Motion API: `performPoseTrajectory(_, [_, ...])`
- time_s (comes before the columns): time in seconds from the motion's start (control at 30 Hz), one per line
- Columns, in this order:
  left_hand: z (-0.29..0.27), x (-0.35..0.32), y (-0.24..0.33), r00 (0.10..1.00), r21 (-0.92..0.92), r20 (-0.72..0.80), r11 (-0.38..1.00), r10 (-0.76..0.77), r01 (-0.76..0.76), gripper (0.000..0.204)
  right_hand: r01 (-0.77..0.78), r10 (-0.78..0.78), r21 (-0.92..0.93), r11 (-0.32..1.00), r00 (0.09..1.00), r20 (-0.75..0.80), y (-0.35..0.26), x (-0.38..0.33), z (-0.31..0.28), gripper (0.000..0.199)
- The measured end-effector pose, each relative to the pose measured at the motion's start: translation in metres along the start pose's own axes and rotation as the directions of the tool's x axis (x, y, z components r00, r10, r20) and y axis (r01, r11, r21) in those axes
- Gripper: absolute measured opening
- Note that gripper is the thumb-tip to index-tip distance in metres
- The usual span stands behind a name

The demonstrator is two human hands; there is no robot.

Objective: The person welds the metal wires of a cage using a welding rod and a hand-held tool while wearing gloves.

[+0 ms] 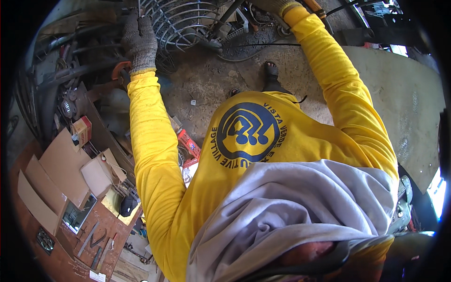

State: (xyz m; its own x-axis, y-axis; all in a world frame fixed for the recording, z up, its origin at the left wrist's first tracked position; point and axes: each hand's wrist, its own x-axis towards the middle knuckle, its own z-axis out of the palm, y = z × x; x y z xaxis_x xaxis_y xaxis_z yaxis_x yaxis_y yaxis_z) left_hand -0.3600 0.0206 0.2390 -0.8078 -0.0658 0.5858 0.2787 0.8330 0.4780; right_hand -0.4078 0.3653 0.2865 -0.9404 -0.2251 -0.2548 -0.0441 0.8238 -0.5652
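Head view: left hand, in a grey knit glove, lies with fingers curled on the rim of a wire fan guard at the top edge. Right hand, gloved, is cut off there; its grip cannot be told. Bare concrete floor lies open below the guard, a cluttered workbench at lower left.

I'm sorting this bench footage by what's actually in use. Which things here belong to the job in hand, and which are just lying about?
In use:
left hand, gloved, on the wire fan guard
right hand, gloved, reaching at the top edge

Lying about:
cardboard pieces
small red box
hand tools on the brown bench
black cable
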Motion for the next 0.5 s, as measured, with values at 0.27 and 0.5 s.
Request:
performPoseTrajectory(0.27, [0.002,0.001,0.018,0.997,0.023,-0.003,0.997,-0.078,0.078,0.030,0.040,-0.038,-0.094,0.995,0.999,0.023,0.016,0.001,0.001,0.070])
performPoseTrajectory(0.5, [0.001,-0.003,0.012,0.995,0.079,0.021,0.992,-0.097,0.095,0.033,-0.006,0.003,-0.055,0.998,0.999,-0.050,0.033,-0.003,0.013,0.070])
